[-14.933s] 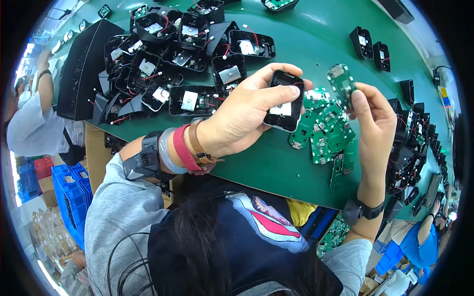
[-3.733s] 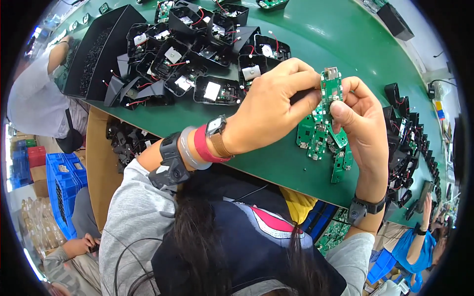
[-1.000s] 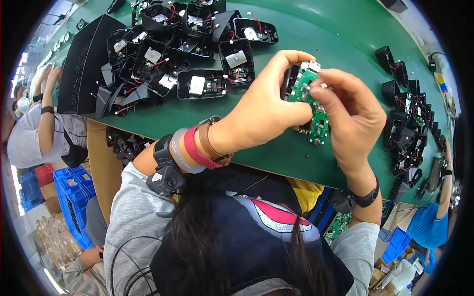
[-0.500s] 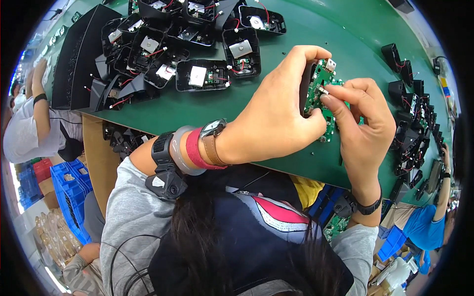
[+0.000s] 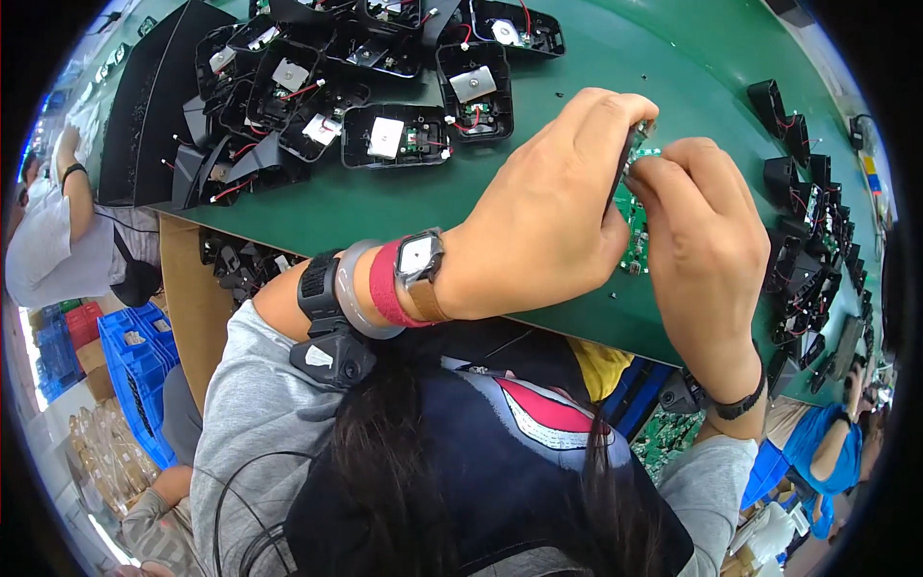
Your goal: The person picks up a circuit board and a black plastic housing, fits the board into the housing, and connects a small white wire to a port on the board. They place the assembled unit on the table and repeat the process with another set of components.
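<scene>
My left hand (image 5: 548, 216) is closed around a black housing with a green circuit board (image 5: 636, 144) in it, now seen almost edge-on. My right hand (image 5: 707, 240) has its thumb and forefinger pressed together at the board's right face. What lies between those fingertips is hidden. Below the held unit, more green circuit board (image 5: 635, 236) shows between my hands, apparently on the table.
Several open black housings (image 5: 394, 137) with red wires lie at the far left beside a black box (image 5: 144, 144). More black parts (image 5: 808, 231) line the right side of the green table (image 5: 404, 216). Co-workers' arms (image 5: 82, 188) show at both sides.
My left hand has turned the housing, so the board's face has swung away from view. My right hand has rolled over, its back now showing, with the fingertips still at the board.
</scene>
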Tool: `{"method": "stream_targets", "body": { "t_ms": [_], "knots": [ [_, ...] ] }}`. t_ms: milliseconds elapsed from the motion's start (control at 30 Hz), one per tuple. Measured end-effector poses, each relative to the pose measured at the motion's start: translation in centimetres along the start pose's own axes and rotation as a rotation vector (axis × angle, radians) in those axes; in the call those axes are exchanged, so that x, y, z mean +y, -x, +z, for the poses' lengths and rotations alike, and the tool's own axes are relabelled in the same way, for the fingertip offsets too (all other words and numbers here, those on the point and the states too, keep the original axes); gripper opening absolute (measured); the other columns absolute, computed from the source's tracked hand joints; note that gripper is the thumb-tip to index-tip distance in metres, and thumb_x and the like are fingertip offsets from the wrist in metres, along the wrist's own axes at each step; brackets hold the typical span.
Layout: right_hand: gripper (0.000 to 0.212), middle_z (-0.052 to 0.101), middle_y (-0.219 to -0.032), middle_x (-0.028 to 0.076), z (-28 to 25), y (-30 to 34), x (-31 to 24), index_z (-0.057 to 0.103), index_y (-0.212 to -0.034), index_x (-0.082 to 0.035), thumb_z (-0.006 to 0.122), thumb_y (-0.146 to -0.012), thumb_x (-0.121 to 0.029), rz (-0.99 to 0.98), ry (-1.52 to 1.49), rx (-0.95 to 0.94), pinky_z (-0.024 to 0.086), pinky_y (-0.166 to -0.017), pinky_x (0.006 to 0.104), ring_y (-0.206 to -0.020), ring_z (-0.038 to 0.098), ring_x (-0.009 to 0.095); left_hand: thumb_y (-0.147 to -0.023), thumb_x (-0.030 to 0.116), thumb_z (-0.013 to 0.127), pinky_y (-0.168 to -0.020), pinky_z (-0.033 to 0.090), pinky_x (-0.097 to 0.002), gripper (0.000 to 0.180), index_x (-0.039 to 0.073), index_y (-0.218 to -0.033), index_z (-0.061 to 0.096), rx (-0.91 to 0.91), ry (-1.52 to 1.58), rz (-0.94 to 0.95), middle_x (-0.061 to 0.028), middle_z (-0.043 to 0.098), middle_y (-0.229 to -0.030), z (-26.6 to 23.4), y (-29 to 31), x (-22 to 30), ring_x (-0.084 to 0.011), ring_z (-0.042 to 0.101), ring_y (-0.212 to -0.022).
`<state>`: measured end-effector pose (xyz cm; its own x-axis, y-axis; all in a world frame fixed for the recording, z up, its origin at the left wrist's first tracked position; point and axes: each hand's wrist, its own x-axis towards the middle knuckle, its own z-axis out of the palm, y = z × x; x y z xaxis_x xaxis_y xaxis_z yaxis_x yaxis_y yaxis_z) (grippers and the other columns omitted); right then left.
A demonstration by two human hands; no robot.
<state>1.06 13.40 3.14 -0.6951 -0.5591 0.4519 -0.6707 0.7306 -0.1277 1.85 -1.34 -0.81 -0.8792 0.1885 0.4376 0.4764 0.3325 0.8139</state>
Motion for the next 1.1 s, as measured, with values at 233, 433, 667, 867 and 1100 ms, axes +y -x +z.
{"method": "stream_targets", "body": {
  "t_ms": [233,433,667,867,1100],
  "knots": [
    [0.007,0.051,-0.079,0.009,-1.2,-1.3,-0.8,0.056,-0.077,-0.001,0.063,-0.074,-0.001,-0.001,0.078,-0.199,0.045,-0.060,0.0358,-0.071,0.056,0.026,-0.065,-0.007,0.056,-0.084,0.046,-0.0378,0.054,0.000,-0.118,0.046,-0.027,-0.072,0.019,-0.0193,0.052,-0.107,0.3,0.3,-0.2,-0.0365,0.054,-0.098],
    [0.006,0.054,-0.079,0.010,-1.5,-1.4,-1.4,0.057,-0.078,0.000,0.062,-0.074,0.001,-0.018,0.148,-0.243,0.045,-0.059,0.0345,-0.070,0.057,0.026,-0.067,-0.003,0.058,-0.081,0.046,-0.0350,0.053,-0.001,-0.119,0.046,-0.016,0.010,-0.035,-0.0178,0.054,-0.102,0.0,0.0,-0.2,-0.0319,0.056,-0.093],
    [0.009,0.059,-0.078,0.002,-1.5,-1.1,2.2,0.064,-0.082,0.003,0.066,-0.074,0.005,0.428,-0.717,-0.291,0.041,-0.059,0.0189,-0.070,0.054,0.006,-0.065,-0.005,0.055,-0.076,0.046,-0.0405,0.050,-0.005,-0.114,0.044,0.011,0.131,0.060,-0.0233,0.051,-0.099,-0.3,-0.2,0.1,-0.0393,0.054,-0.089],
    [0.010,0.059,-0.080,0.007,-1.4,-0.3,1.4,0.063,-0.081,0.002,0.066,-0.072,0.006,0.218,-0.475,-0.139,0.044,-0.059,0.0232,-0.068,0.057,0.014,-0.063,-0.007,0.056,-0.073,0.047,-0.0391,0.051,-0.004,-0.113,0.045,0.006,0.062,0.073,-0.0214,0.051,-0.099,-0.4,-0.1,0.5,-0.0377,0.055,-0.087],
    [0.015,0.058,-0.081,0.011,-1.6,-0.8,0.1,0.062,-0.086,0.000,0.065,-0.072,0.004,0.015,-0.031,-0.200,0.046,-0.059,0.0291,-0.068,0.058,0.024,-0.062,-0.009,0.054,-0.074,0.048,-0.0404,0.049,-0.007,-0.110,0.046,0.034,-0.120,0.154,-0.0218,0.052,-0.098,0.3,0.1,0.0,-0.0376,0.056,-0.088]
  ]
}}
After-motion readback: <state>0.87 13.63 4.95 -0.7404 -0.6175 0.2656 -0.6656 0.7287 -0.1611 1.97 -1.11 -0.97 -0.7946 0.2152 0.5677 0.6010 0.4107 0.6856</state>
